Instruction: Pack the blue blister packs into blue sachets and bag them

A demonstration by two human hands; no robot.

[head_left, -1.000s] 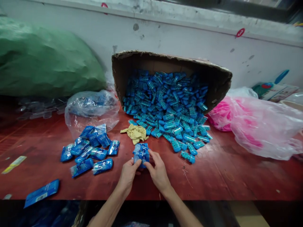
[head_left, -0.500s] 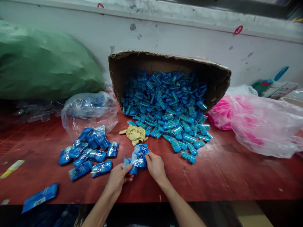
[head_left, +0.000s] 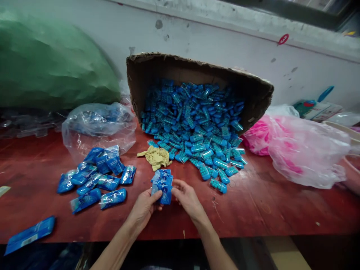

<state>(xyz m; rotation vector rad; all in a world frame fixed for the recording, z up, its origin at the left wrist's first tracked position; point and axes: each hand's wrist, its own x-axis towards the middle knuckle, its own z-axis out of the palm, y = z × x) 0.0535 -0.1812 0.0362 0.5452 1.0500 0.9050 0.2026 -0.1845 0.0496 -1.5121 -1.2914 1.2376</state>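
Note:
Over the front of the table, my left hand (head_left: pixel 147 206) pinches a small stack of blue printed packets (head_left: pixel 162 187), thumb on top and fingertips beneath. My right hand (head_left: pixel 185 197) has its fingers curled and closed at the right edge of the same stack; its fingertips are partly hidden. Just beyond the stack lies a crumpled yellowish cloth or glove (head_left: pixel 155 157). To the left is a loose pile of filled blue packets (head_left: pixel 108 182) with clear, shiny wrapping. A flat blue packet (head_left: pixel 31 233) with a white label lies at the front left edge.
A cardboard box (head_left: pixel 129 80) on its side spills many clear-and-blue small packs (head_left: pixel 194 120) onto the red table (head_left: pixel 267 210). A clear plastic bag (head_left: pixel 98 129) and a big green sack (head_left: pixel 53 63) are left. Pink-and-white plastic bags (head_left: pixel 306 146) sit right, near a pinkish tub (head_left: pixel 351 168).
My hands have brought the blue packets together into one neater stack, with the lower-left piece now lined up. The view has shifted slightly to the right.

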